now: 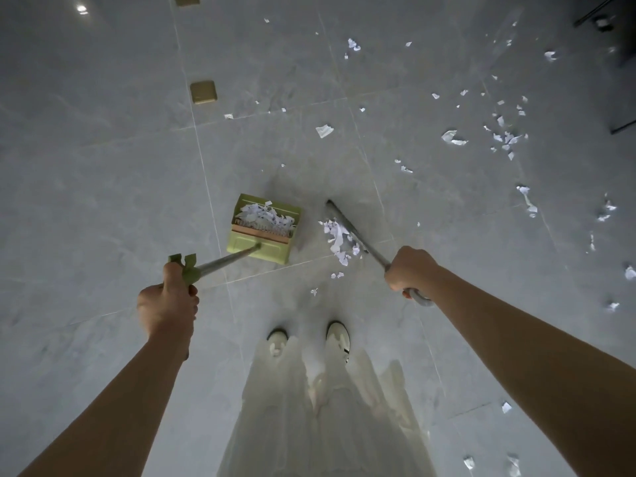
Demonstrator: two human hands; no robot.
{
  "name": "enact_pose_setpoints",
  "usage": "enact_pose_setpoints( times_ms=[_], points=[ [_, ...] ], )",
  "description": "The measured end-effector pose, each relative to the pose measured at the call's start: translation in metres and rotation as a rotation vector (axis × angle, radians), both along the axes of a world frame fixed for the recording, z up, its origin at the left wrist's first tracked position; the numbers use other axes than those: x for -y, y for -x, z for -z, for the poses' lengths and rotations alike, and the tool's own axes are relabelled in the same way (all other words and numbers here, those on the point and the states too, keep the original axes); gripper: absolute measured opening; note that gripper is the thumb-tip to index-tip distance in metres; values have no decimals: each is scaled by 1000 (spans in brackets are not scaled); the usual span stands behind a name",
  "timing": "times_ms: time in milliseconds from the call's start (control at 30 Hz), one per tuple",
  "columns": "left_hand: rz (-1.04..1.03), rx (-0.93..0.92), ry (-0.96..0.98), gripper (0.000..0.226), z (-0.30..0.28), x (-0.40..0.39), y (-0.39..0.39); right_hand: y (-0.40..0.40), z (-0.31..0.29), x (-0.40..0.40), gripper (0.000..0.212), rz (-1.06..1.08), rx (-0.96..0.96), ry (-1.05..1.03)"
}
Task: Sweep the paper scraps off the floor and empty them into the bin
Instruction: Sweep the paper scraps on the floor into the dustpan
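Floor point(103, 187): grey tile, paper scraps point(506, 136) scattered widely.
Left hand point(168, 304): you grip the green dustpan point(263, 228), nearly full.
Right hand point(411, 270): wrapped round the broom handle point(354, 232).
Risk: a hard stroke likely flicks the scrap pile point(339, 241) past the pan.

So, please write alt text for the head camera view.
Left hand holds a green dustpan with paper scraps; right hand holds a broom beside a scrap pile. More scraps litter the grey tiled floor.

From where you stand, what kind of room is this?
Probably an indoor room or hall with a polished grey tiled floor; brass floor plates are set into it, and dark furniture legs stand at the edge.
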State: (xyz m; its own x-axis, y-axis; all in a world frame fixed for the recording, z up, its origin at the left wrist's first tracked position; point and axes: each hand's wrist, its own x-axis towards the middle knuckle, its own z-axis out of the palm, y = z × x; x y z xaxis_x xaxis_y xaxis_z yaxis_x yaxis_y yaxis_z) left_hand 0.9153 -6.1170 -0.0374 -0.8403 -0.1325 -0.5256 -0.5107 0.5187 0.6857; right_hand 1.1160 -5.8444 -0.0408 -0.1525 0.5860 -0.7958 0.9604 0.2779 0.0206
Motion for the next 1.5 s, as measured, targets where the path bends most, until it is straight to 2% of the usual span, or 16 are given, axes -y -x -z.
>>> enact_pose_setpoints(
  times_ms=[233,367,467,767,833,1000,1200,1333,1500],
  points=[
    [205,-12,31,48,-1,51,59,9,-13,16,14,-84,58,-88],
    [332,-8,69,58,-1,77,80,11,-19,27,11,-248,77,-173],
    [401,-20,99,58,0,90,85,12,-9,41,21,-331,104,-210],
    [651,-51,217,64,15,103,84,-10,-3,61,24,-362,157,-147],
    [721,-62,249,62,17,100,84,-15,-10,60,22,-319,154,-153],
    [834,-58,336,56,23,89,82,-18,-20,60,9,-57,72,-117],
    [915,-9,388,59,32,81,79,-20,-17,69,8,243,2,-67],
    [937,-25,401,62,34,79,79,-17,-14,77,2,290,28,30],
    [972,-33,437,65,36,73,76,0,-12,103,12,349,-5,142]
  ],
)
